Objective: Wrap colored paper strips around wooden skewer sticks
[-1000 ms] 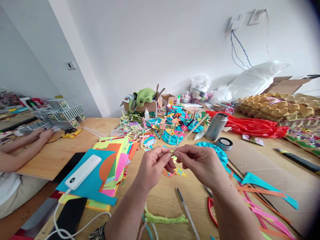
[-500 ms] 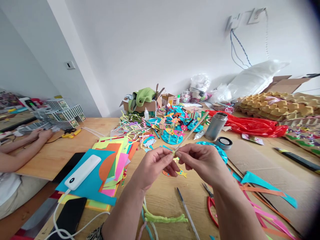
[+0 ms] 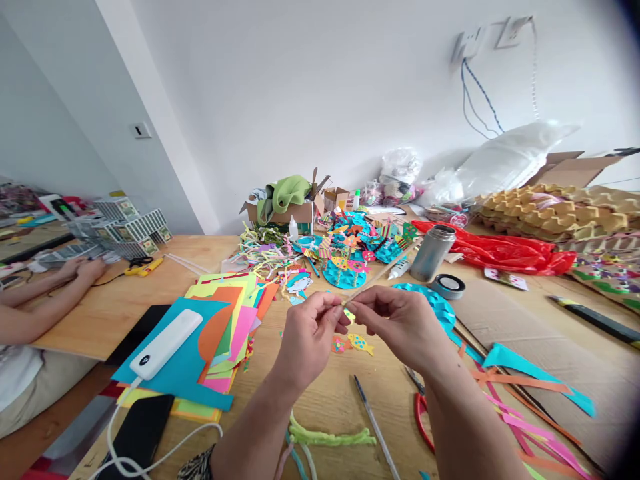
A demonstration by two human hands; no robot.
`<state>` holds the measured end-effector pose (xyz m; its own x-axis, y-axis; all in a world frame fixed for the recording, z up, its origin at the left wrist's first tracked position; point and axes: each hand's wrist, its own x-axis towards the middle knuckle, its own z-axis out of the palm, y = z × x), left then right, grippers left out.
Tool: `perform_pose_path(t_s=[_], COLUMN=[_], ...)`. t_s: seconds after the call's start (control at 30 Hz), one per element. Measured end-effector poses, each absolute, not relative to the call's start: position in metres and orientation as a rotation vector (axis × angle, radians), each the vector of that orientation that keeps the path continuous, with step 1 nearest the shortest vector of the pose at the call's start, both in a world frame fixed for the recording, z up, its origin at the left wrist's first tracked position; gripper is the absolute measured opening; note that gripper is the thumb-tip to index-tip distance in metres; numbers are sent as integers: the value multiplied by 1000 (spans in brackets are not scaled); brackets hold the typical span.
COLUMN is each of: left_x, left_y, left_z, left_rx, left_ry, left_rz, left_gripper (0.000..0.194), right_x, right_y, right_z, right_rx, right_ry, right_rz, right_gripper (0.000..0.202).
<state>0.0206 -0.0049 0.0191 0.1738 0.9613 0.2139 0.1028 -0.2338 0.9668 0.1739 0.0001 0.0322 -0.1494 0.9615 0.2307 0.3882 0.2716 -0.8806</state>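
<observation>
My left hand (image 3: 309, 341) and my right hand (image 3: 406, 325) meet above the middle of the table, both with fingers closed in a pinch. Between them is the near end of a thin wooden stick (image 3: 376, 277), which slants away to the right. Something small and pale yellow shows at the fingertips; its kind I cannot make out. Below the hands lie a yellow paper fish (image 3: 361, 343) and an orange paper cutout (image 3: 341, 344). Nearer to me are a pen (image 3: 374, 424), red-handled scissors (image 3: 423, 417) and light green pipe cleaners (image 3: 333, 437).
Coloured paper (image 3: 210, 347) with a white power bank (image 3: 167, 343) lies left. Behind are piled paper crafts (image 3: 350, 247), a steel flask (image 3: 433, 253) and its lid (image 3: 447, 286). Cardboard (image 3: 530, 333) and paper strips (image 3: 530, 381) spread right. Another person's hands (image 3: 83, 269) rest far left.
The stick has tipped lower towards the right. My left fingers have curled in more, and the paper fish below shows more fully.
</observation>
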Motion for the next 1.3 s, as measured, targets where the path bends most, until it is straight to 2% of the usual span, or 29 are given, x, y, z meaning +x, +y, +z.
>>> perform_pose_path(t_s=[0.23,0.6,1.3], left_x=[18,10,17], left_y=[-1,5,1], left_z=[15,16,17], left_rx=[1365,1021,1000], left_ry=[878,634,712], left_rz=[1106,915,907], left_gripper=[16,16,18], right_x=[177,184,186], right_y=[2,2,5], right_z=[32,31,30], right_rx=[-1223,-1026,-1085], right_ry=[-1694,-1685,-1788], right_rz=[904,1091,1031], right_gripper=[27,18,25])
